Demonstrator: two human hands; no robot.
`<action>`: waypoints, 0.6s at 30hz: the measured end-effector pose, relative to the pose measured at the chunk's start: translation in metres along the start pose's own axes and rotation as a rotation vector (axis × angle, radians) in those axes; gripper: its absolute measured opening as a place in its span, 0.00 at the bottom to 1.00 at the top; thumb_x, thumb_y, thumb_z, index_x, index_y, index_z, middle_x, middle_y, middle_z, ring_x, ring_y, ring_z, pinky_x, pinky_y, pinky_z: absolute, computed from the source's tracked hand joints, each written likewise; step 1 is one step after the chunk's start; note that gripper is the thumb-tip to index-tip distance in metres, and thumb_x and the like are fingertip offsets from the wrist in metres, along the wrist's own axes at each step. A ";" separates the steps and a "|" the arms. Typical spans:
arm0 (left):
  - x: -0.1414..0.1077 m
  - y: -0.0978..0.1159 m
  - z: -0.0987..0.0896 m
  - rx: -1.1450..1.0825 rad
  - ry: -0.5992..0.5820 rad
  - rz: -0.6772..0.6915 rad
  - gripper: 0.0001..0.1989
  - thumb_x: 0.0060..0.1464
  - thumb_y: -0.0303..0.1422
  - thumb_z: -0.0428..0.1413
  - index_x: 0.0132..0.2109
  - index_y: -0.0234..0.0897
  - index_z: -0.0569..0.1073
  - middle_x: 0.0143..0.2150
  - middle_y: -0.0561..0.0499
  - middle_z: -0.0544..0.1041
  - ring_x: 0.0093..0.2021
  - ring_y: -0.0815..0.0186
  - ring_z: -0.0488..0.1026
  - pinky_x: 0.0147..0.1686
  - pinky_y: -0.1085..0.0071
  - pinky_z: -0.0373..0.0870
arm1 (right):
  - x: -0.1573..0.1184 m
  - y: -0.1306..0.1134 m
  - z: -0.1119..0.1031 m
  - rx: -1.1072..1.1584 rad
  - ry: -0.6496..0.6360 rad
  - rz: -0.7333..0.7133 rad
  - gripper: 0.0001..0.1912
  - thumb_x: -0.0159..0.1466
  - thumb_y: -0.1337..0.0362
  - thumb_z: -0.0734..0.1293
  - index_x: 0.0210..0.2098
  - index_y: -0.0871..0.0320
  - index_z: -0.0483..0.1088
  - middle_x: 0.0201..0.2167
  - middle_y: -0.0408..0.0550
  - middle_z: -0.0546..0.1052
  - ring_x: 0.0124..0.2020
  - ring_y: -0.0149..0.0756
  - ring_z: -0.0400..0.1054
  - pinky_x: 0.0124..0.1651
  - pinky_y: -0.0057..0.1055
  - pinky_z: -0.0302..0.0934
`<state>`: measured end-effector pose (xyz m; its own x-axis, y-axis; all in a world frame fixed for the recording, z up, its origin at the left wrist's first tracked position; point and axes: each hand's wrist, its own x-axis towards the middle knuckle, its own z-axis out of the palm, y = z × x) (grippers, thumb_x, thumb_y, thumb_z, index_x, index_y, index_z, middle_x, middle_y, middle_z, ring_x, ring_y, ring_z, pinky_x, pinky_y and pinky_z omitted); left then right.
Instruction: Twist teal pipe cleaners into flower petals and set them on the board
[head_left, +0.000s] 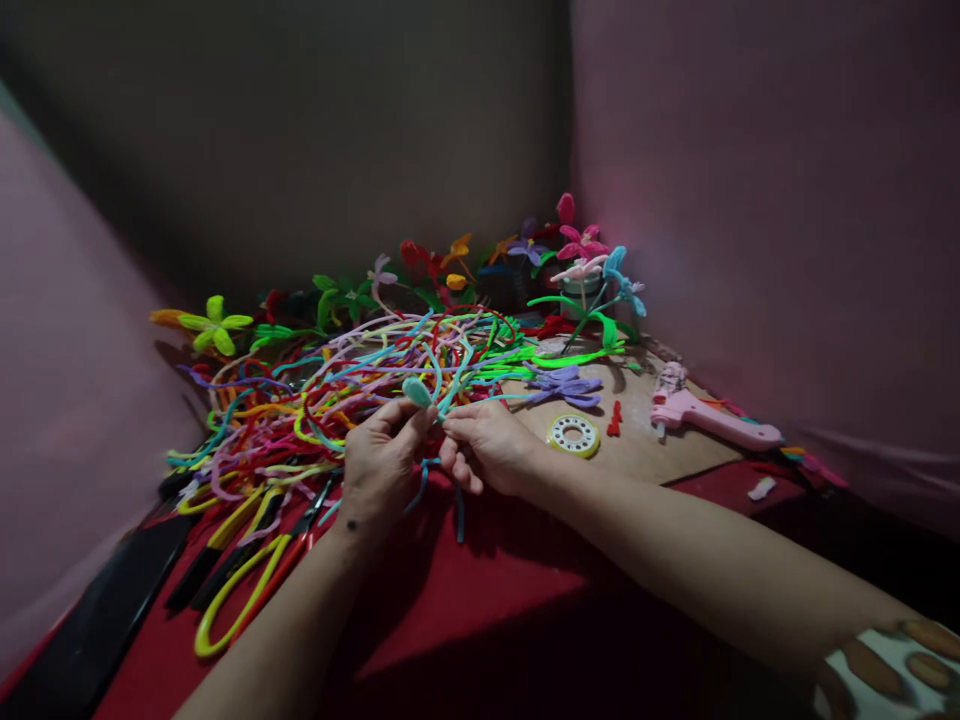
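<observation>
Between my hands is a light teal pipe cleaner piece (417, 392) with one end formed into a petal-like loop. My left hand (382, 455) pinches it just below the loop. The fingertips of my right hand (487, 445) are closed on the teal strands close beside the left thumb. A few teal strands rise above the fingers, and blue-teal ends hang below them. Behind my hands spreads a tangled heap of colourful pipe cleaners (360, 350). To the right of my right hand lies a purple pipe cleaner flower (564, 386) on a brown board (637, 455).
A pink glue gun (712, 418) and a round yellow-rimmed tape roll (574, 436) lie on the board. Yellow-handled scissors (244, 595) and black-and-yellow pliers (225, 540) are at left, near a black phone-like slab (124, 610). Finished pipe cleaner flowers (215, 325) line the back.
</observation>
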<state>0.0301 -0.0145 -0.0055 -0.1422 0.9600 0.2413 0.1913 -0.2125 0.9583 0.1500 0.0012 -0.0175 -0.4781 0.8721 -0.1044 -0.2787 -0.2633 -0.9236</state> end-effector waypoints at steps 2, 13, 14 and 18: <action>0.001 0.000 -0.001 0.008 -0.035 -0.024 0.09 0.43 0.35 0.59 0.30 0.33 0.72 0.22 0.55 0.69 0.22 0.74 0.64 0.22 0.77 0.59 | 0.001 0.002 -0.002 -0.035 0.001 -0.043 0.12 0.61 0.71 0.56 0.21 0.61 0.59 0.11 0.36 0.65 0.07 0.21 0.54 0.08 0.17 0.46; 0.006 0.001 0.002 0.057 -0.017 0.004 0.09 0.45 0.37 0.57 0.29 0.35 0.68 0.21 0.58 0.67 0.21 0.74 0.62 0.22 0.78 0.59 | 0.003 0.004 -0.003 -0.281 -0.045 -0.114 0.12 0.63 0.66 0.54 0.23 0.58 0.59 0.11 0.36 0.64 0.08 0.23 0.54 0.11 0.19 0.48; 0.008 0.005 0.004 0.086 -0.019 0.026 0.09 0.44 0.36 0.57 0.29 0.35 0.69 0.21 0.57 0.67 0.22 0.73 0.63 0.23 0.78 0.60 | 0.003 0.004 -0.003 -0.287 -0.049 -0.117 0.12 0.63 0.64 0.55 0.23 0.58 0.58 0.11 0.36 0.64 0.08 0.23 0.54 0.11 0.19 0.48; 0.021 0.033 0.015 0.177 -0.096 0.118 0.07 0.46 0.35 0.56 0.30 0.36 0.70 0.25 0.53 0.71 0.26 0.70 0.67 0.27 0.76 0.63 | 0.004 0.009 -0.002 -0.518 -0.103 -0.215 0.12 0.61 0.64 0.56 0.22 0.58 0.59 0.13 0.38 0.65 0.12 0.26 0.58 0.17 0.22 0.53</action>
<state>0.0477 0.0016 0.0292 -0.0174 0.9450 0.3265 0.3696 -0.2974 0.8803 0.1468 0.0028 -0.0271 -0.5417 0.8322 0.1181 0.0541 0.1747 -0.9831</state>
